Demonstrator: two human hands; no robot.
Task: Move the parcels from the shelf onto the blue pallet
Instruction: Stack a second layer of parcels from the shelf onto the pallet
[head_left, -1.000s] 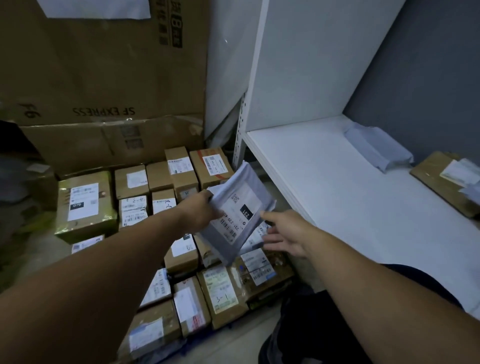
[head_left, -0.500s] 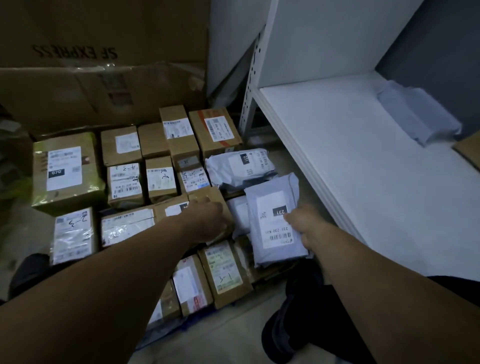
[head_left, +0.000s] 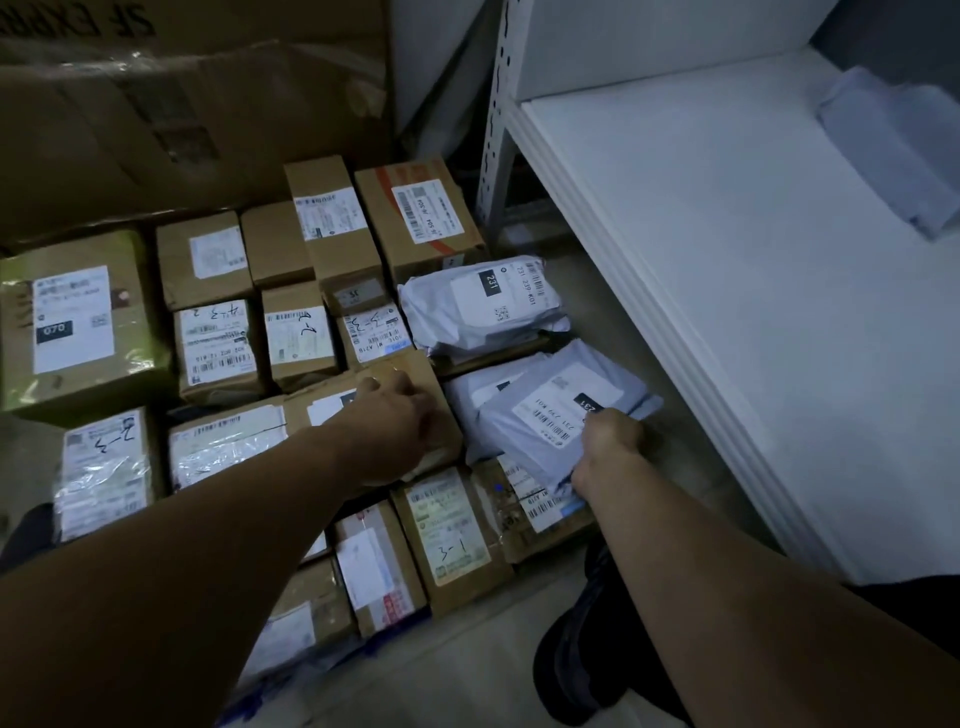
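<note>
A person's right hand (head_left: 605, 441) grips a grey mailer (head_left: 561, 415) by its near edge, pressing it flat onto another grey bag among the parcels on the floor stack beside the shelf (head_left: 727, 312). The left hand (head_left: 389, 415) rests loosely curled, palm down on a brown box (head_left: 410, 379), gripping nothing. This looks like the set-down step; the next move likely calls for letting go and reaching back to the shelf, where 1 grey bag (head_left: 904, 150) waits at the rear. The pallet itself is hidden under the stack, bar a blue sliver at its near edge. The mailer's label reads "231"; a second bag (head_left: 483, 306) shows "231 239 K01". Boxes carry handwritten "3-1" and "2-3", another "070".
</note>
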